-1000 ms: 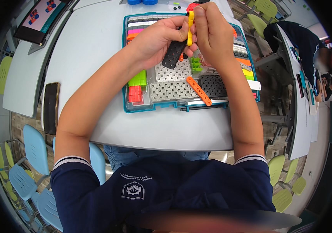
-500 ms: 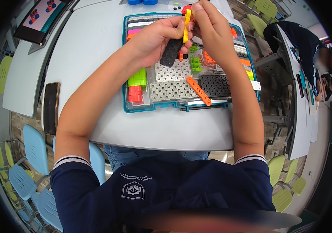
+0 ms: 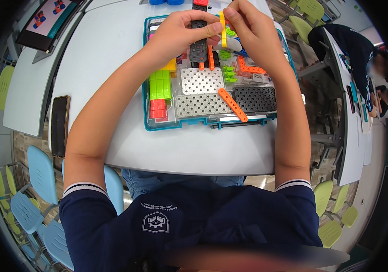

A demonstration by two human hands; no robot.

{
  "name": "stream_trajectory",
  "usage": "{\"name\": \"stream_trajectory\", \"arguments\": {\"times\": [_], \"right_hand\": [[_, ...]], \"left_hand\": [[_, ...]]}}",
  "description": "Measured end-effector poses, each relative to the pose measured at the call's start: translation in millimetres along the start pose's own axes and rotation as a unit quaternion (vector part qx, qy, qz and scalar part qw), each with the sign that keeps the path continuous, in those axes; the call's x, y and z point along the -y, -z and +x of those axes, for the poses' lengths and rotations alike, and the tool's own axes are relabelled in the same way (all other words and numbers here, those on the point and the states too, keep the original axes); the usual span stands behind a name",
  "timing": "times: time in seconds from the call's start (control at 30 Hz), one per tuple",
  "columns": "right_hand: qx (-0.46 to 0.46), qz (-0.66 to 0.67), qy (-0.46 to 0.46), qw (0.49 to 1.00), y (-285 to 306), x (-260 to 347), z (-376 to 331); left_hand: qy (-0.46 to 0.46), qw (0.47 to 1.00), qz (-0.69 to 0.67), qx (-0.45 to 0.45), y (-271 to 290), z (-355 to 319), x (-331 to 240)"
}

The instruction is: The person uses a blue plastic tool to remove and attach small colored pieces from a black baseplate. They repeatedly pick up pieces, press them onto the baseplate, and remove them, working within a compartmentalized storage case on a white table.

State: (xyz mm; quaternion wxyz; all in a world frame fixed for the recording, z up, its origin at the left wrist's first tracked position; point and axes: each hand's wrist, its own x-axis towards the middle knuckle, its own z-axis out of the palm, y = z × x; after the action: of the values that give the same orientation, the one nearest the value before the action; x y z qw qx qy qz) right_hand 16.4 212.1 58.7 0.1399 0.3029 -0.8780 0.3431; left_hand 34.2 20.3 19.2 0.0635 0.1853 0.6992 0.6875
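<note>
My left hand (image 3: 178,36) grips a black perforated plate (image 3: 198,47), part of a built piece with orange beams (image 3: 211,58) at its lower end and a red part (image 3: 201,3) at its upper end. Upright beside that hand's thumb tip is a narrow yellow beam (image 3: 223,31). The thumb and fingers of my right hand (image 3: 253,29) are pinched at the upper part of this beam. Whether the beam is joined to the black piece cannot be seen. Both hands are above a teal-edged parts tray (image 3: 180,125).
Grey perforated plates (image 3: 203,106), lime blocks (image 3: 160,86), red blocks (image 3: 158,109) and a loose orange beam (image 3: 232,105) lie in the tray. A phone (image 3: 60,124) rests at the table's left edge, a screen (image 3: 44,22) stands far left. Another person (image 3: 346,50) leans over a table at right.
The black piece has turned from slanted to nearly upright, showing its orange beams. My left hand has rolled over it, back upward. My right hand and the yellow beam have shifted slightly right.
</note>
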Motion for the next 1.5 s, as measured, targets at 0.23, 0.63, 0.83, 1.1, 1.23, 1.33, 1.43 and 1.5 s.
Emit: {"name": "stream_trajectory", "arguments": {"times": [0.23, 0.63, 0.83, 1.1, 1.23, 1.33, 1.43, 1.5], "right_hand": [[0.022, 0.077, 0.065, 0.995, -10, -14, -1], [0.075, -0.027, 0.147, 0.986, 18, -5, -5], [0.082, -0.027, 0.14, 0.986, 16, 3, -6], [0.117, 0.044, 0.153, 0.98, 27, 6, -6], [0.091, 0.042, 0.148, 0.984, 24, -2, -4], [0.127, 0.018, 0.056, 0.99, 31, -14, -3], [0.163, -0.163, 0.014, 0.973, 42, -26, -7], [0.179, -0.178, -0.045, 0.967, 44, -33, -11]], "left_hand": [[-0.061, 0.994, 0.093, -0.021, 8, 1, -2], [-0.051, 0.972, 0.229, -0.018, 16, -4, -17], [-0.212, 0.874, 0.437, 0.016, 23, -4, -20], [-0.137, 0.951, 0.27, 0.06, 26, -6, -24], [-0.077, 0.969, 0.226, 0.061, 31, -4, -20], [-0.081, 0.973, 0.213, 0.023, 37, 1, -10], [-0.065, 0.978, 0.198, -0.005, 43, 7, 0], [-0.083, 0.969, 0.228, -0.032, 47, 10, 6]]}}
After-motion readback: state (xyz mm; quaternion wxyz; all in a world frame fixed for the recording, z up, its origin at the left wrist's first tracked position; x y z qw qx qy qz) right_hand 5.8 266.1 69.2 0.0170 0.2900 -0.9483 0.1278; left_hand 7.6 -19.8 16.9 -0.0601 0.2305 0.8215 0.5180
